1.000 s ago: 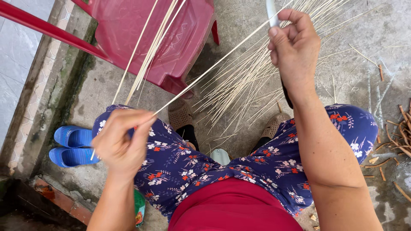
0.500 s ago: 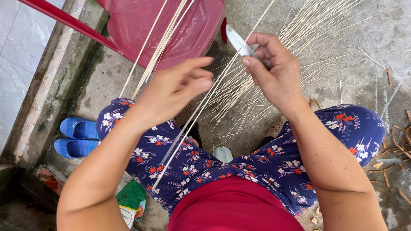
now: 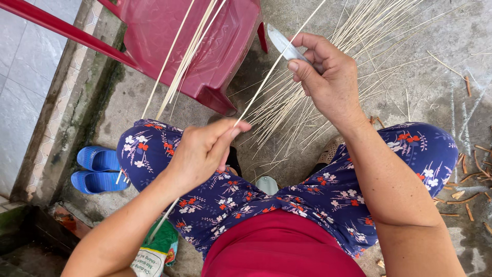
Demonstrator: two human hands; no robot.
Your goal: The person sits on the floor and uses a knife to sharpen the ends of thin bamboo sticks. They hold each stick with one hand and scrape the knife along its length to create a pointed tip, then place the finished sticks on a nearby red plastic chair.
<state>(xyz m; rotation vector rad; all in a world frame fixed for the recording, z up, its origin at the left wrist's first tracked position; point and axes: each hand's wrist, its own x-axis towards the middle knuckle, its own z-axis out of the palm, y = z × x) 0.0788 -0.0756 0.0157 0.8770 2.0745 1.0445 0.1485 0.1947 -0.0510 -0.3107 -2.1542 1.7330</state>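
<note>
Hands are working one thin pale strip (image 3: pixel 261 87) of split bamboo above a seated person's lap. The left hand (image 3: pixel 205 151) is pinching the strip between thumb and fingers, low and close to the body. The right hand (image 3: pixel 328 77) is clenching a small knife (image 3: pixel 285 43) higher up and farther out, with the blade pointing up and away to the left and its thumb pressing beside the strip. The strip is running on a long diagonal: from below the left hand, down by the left knee, up between the two hands, past the knife, and on beyond the right hand toward the far edge of view. The left hand is lying nearer the strip's lower end; the right hand is sitting at its middle.

Beyond the right hand, a loose fan of similar strips (image 3: pixel 328 87) is lying spread on the rough concrete floor (image 3: pixel 441 77). Past the left hand, a red plastic chair (image 3: pixel 200 46) is carrying a few more strips leaning across it. Out to the left side, blue sandals (image 3: pixel 97 169) are resting by a tiled step. Brown shavings (image 3: pixel 471 174) are scattered to the right of the right arm.
</note>
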